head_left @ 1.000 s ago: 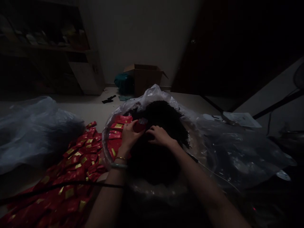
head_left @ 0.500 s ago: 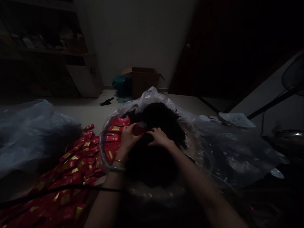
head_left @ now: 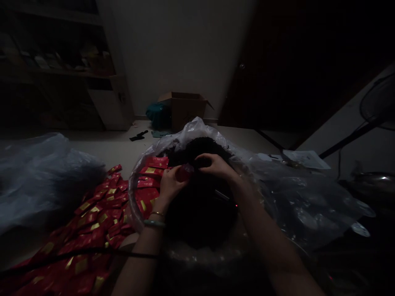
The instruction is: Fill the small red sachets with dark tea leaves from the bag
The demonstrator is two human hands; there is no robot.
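**A:** You've got a small red sachet point(head_left: 184, 173) in your left hand point(head_left: 170, 186), fingers curled closed around it, right at the edge of the heap of dark loose material point(head_left: 197, 213). Too dim to say exactly what that stuff is. A bit of clear film sticks up from the sachet's top edge.

**B:** And your right hand point(head_left: 217, 166) is arched over the top of the heap, fingers bent, just beside the sachet. Does it have hold of anything?

**A:** Can't tell from here. The fingertips disappear into the dark.

**B:** So how much have you got through?

**A:** A fair amount, by the look of it. A wide spread of red sachets with gold squares point(head_left: 105, 213) runs along the floor past your left forearm, far too many to count, and more lie just inside the rim of the clear plastic bag point(head_left: 133, 197). But the heap is large, filling the middle of that bag, so plenty of material remains.

**B:** Around you, there's a bulging grey plastic bag point(head_left: 40, 181) beyond the sachets on your left, a black cord point(head_left: 92, 255) across them, and an open cardboard box point(head_left: 185, 109) against the far wall with a teal cloth point(head_left: 158, 116) beside it.

**A:** Dim shelves point(head_left: 61, 74) stand at the far left, and a fan point(head_left: 379, 98) sits at the far right.
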